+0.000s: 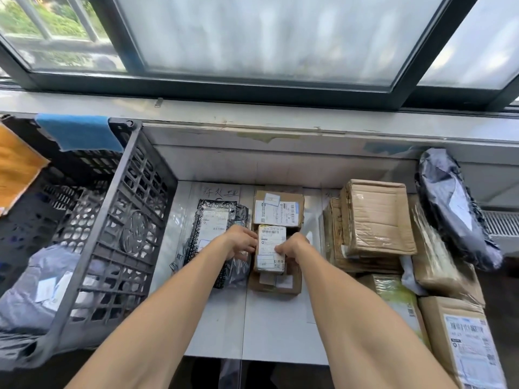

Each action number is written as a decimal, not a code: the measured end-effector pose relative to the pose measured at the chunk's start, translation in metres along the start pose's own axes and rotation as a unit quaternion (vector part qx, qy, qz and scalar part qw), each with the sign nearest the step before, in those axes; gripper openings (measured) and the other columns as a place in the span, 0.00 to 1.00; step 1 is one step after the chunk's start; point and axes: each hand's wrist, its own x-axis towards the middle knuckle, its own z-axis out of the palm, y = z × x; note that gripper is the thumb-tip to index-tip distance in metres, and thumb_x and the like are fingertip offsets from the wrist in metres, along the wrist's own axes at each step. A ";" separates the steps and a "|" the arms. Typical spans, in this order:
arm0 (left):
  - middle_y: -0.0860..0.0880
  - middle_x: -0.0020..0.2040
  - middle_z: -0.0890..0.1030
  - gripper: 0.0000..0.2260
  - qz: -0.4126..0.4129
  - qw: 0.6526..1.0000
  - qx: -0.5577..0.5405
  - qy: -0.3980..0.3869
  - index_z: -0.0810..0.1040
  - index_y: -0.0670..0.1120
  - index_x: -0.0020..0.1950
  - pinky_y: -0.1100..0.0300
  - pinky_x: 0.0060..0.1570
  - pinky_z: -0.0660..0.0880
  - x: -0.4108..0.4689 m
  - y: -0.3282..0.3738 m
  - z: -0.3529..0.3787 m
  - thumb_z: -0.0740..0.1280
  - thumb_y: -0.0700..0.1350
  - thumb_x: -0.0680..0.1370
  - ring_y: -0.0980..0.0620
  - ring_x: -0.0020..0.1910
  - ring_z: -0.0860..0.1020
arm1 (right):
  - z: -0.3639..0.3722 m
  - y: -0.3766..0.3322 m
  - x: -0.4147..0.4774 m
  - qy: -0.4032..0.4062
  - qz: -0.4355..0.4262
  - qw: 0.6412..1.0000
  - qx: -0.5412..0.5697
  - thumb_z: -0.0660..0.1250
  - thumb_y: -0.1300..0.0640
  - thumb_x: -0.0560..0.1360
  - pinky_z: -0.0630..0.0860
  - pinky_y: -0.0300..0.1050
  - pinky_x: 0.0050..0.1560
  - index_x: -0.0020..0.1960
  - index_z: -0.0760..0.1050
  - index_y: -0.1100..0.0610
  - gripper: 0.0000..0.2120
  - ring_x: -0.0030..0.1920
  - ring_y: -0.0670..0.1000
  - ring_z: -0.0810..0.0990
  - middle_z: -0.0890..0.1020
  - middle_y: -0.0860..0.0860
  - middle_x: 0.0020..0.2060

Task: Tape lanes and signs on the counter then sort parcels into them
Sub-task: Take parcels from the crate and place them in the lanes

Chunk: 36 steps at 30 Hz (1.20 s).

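Observation:
A small labelled cardboard parcel sits on top of another brown box in the middle lane of the white counter. My left hand grips its left edge and my right hand grips its right edge. Behind it lies a flat brown parcel with white labels. In the left lane lies a black bubble-wrap mailer, below a handwritten paper sign. Thin tape lines divide the counter into lanes.
A dark plastic crate on the left holds grey poly-bag parcels. Stacked cardboard boxes fill the right lane, with more boxes at front right and a dark bag parcel at far right. A windowsill runs behind.

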 end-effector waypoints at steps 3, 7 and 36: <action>0.44 0.58 0.80 0.15 0.003 1.000 -0.001 0.000 0.76 0.42 0.66 0.48 0.54 0.80 0.001 0.002 0.000 0.66 0.36 0.79 0.47 0.56 0.80 | 0.002 0.002 -0.001 0.007 -0.002 1.000 0.017 0.73 0.55 0.74 0.74 0.45 0.46 0.48 0.74 0.56 0.08 0.49 0.54 0.79 0.81 0.53 0.50; 0.45 0.55 0.80 0.14 0.015 0.999 -0.024 0.019 0.76 0.43 0.64 0.55 0.46 0.80 -0.002 0.006 -0.001 0.67 0.39 0.79 0.51 0.48 0.80 | -0.002 0.004 -0.005 0.092 -0.003 0.994 0.058 0.65 0.54 0.78 0.74 0.45 0.42 0.47 0.74 0.57 0.06 0.43 0.55 0.78 0.80 0.52 0.44; 0.40 0.47 0.83 0.06 0.060 0.913 -0.085 0.396 0.84 0.42 0.49 0.52 0.44 0.78 -0.138 -0.159 -0.358 0.70 0.43 0.74 0.44 0.43 0.80 | 0.208 -0.299 -0.227 0.157 -0.575 0.801 -0.051 0.62 0.56 0.79 0.76 0.51 0.55 0.61 0.77 0.56 0.13 0.57 0.55 0.77 0.79 0.54 0.56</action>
